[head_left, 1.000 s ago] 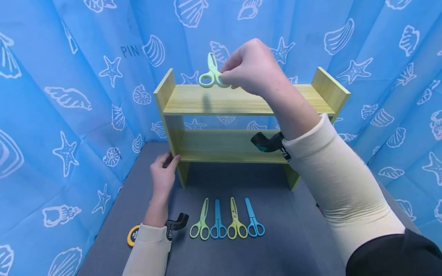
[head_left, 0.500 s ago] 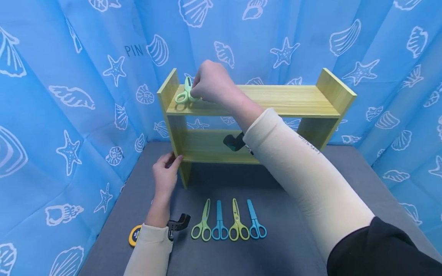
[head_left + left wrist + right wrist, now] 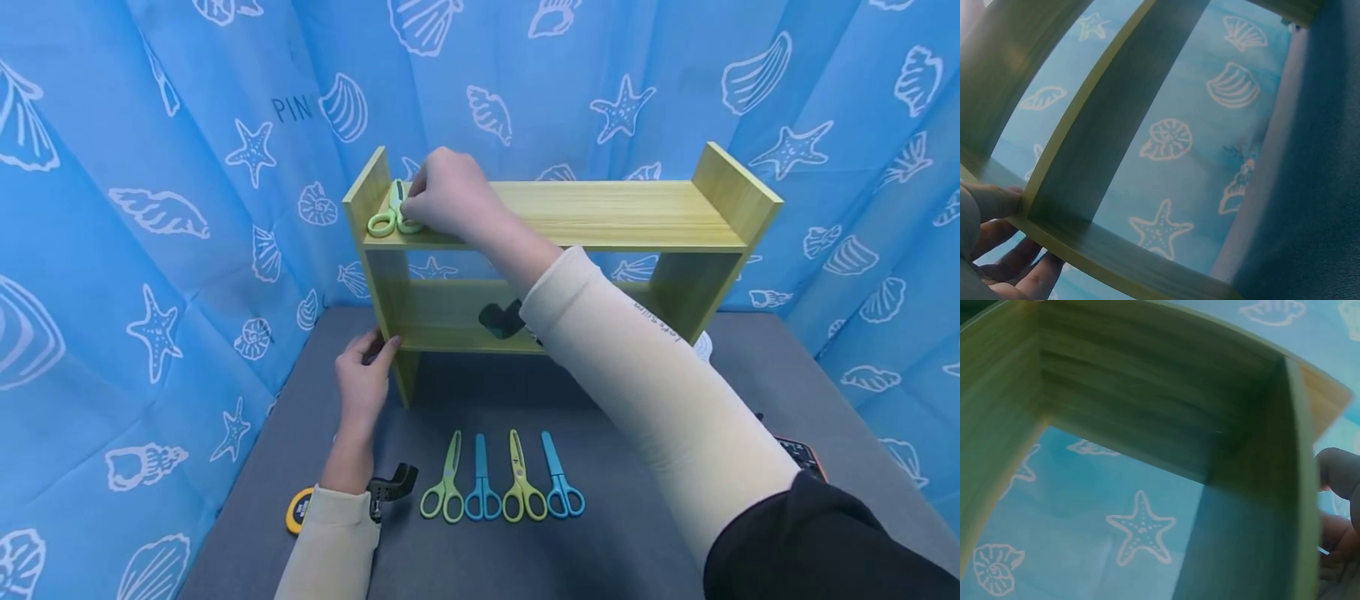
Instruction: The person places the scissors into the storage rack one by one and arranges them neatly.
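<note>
Right grip (image 3: pixel 452 196): narrow, pinching 1 pair of green scissors (image 3: pixel 394 208) at the shelf's (image 3: pixel 585 208) top left end. Left grip (image 3: pixel 363 379): narrow, pinching the left side panel (image 3: pixel 388 287).

Cream slvs (image 3: pixel 637 392) w/ dark lettering (image 3: pixel 657 323) on R, blk upper slv (image 3: pixel 810 542), blk wrist cams (image 3: pixel 393 484).

Right arm (image 3: pixel 637 383) reached forward and leftward; right hand (image 3: pixel 450 193) was raised, pinching. Left hand (image 3: pixel 363 371) gripped lower down, thumb (image 3: pixel 994 201) opposite bent fingers (image 3: pixel 1041 276).
</note>
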Motion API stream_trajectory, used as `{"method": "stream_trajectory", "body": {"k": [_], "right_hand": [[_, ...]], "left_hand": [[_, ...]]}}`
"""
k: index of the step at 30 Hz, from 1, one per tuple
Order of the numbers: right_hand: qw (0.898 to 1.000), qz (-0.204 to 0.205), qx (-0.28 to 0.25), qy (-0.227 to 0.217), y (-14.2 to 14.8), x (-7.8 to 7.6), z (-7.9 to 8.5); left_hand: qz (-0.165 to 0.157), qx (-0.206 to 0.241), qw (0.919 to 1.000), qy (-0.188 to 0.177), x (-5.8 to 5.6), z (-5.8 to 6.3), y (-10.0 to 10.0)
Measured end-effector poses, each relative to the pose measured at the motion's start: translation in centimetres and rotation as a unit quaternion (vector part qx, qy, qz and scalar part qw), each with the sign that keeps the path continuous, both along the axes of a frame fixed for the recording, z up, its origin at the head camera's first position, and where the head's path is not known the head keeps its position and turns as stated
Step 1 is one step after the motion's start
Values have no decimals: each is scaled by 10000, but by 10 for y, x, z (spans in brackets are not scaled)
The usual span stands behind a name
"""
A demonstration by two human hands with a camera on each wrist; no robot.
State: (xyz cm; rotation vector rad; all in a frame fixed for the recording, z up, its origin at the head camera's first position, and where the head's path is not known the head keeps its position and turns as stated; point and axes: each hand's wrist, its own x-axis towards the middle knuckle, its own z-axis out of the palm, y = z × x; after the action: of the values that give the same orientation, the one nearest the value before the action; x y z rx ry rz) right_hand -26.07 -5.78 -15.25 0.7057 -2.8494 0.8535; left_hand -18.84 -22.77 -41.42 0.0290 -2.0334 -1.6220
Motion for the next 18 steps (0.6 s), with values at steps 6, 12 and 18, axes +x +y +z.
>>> {"method": "stream_trajectory", "body": {"k": [6, 12, 18], "right_hand": [[9983, 151, -562, -102, 25, 15, 9], [9956, 227, -896, 132, 54, 38, 18], [9904, 121, -1324, 366, 84, 66, 19]], "left_hand": [[-16, 7, 10000, 12, 1, 0, 0], [14, -9, 10000, 33, 0, -1, 0], [-35, -18, 10000, 61, 1, 0, 1]]}}
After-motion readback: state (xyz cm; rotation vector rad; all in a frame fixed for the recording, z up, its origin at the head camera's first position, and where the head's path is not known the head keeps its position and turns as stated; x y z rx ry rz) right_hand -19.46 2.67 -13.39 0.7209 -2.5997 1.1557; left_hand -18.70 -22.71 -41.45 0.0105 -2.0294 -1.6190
